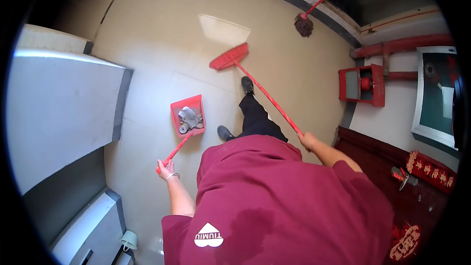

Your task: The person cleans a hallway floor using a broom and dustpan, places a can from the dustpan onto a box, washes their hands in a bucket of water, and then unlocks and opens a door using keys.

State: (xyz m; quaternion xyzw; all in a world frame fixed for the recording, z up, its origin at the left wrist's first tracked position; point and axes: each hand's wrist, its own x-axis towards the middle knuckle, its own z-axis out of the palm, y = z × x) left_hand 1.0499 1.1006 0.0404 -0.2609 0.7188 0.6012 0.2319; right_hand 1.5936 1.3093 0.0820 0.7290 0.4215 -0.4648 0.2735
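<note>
My left hand (167, 170) is wrapped round the handle of a red dustpan (174, 113), a bracelet on its wrist. Grey debris and a small round roll-like piece (184, 128) lie in the pan, which is low over the floor; I cannot tell whether it touches. My right hand (308, 141) grips the upper end of a long red broom (229, 57) handle. The broom's head is out ahead on the tiled floor, beyond my dark shoes, and its bristles are mostly hidden from above.
A mop (304, 25) with a red handle leans at the far wall. On the right are a red fire-equipment box (363, 85), red pipes (407, 45) and a dark red door (363, 159). White walls (64, 113) stand at left, with a pale bucket (129, 239) below.
</note>
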